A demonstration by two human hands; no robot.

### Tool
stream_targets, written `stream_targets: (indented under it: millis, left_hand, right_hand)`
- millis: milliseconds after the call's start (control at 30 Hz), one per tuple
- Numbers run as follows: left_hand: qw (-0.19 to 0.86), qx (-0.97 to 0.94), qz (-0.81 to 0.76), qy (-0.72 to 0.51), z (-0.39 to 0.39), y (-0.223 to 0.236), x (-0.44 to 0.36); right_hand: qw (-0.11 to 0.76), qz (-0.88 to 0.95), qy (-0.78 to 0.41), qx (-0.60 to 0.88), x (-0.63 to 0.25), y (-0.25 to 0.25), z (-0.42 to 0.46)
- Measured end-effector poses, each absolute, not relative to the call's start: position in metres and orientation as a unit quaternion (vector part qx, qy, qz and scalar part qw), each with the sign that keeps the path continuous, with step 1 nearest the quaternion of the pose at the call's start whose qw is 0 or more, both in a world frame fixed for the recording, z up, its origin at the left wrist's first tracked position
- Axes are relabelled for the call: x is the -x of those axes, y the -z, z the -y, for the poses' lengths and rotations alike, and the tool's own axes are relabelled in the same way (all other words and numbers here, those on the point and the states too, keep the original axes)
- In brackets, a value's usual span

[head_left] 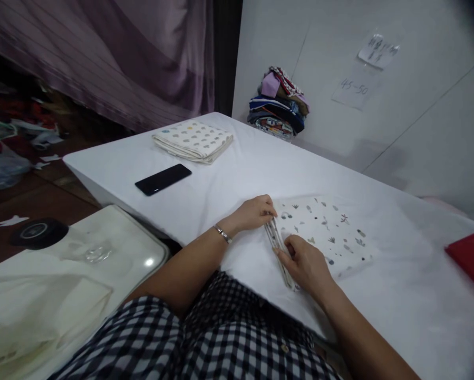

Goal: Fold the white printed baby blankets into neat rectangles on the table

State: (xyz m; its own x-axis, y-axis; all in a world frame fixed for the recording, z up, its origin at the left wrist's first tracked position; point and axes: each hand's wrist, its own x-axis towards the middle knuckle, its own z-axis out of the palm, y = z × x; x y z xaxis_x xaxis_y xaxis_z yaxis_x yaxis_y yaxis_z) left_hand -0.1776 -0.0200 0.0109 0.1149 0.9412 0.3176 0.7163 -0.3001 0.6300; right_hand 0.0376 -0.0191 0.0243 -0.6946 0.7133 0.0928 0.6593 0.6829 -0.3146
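pinching the layered edge of a folded white cloth with small printed motifs [319, 227], the left hand [256, 212] and right hand [308, 261] grip slightly apart, seemingly to keep its layers aligned on the white fabric-covered table [237, 174].

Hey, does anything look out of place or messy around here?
Yes: the floor at the left looks untidy, with loose white scraps scattered near a clear plastic bag. The patterned cloth at the left hand and right hand shows no visible damage.
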Motion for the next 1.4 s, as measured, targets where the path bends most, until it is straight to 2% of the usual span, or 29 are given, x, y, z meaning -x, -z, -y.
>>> stream_targets:
  millis: [100, 300, 400, 667, 800, 1100, 1400]
  left_hand:
    - [0.163, -0.727, -0.57, -0.347, 0.021, -0.012, 0.178]
    - [0.157, -0.732, -0.548, -0.373, 0.022, -0.017, 0.178]
    - [0.15, -0.73, -0.539, -0.393, 0.024, -0.021, 0.177]
    - [0.199, -0.747, -0.542, -0.329, 0.05, -0.016, 0.164]
    - [0.173, -0.767, -0.531, -0.315, 0.055, -0.011, 0.153]
    - [0.028, -0.831, -0.536, -0.145, 0.054, -0.01, 0.143]
    - [0.046, -0.84, -0.515, -0.165, 0.045, -0.008, 0.141]
  right_hand:
    - [0.102, 0.911, -0.119, 0.38, -0.039, -0.023, 0.018]
    - [0.202, 0.843, -0.297, 0.401, -0.048, -0.022, 0.008]
    - [0.22, 0.82, -0.327, 0.416, -0.048, -0.022, 0.008]
    - [0.218, 0.837, -0.3, 0.403, -0.045, -0.021, 0.01]
    - [0.216, 0.847, -0.284, 0.394, -0.045, -0.018, 0.009]
    - [0.217, 0.854, -0.269, 0.389, -0.043, -0.018, 0.009]
    - [0.223, 0.852, -0.262, 0.395, -0.042, -0.016, 0.009]
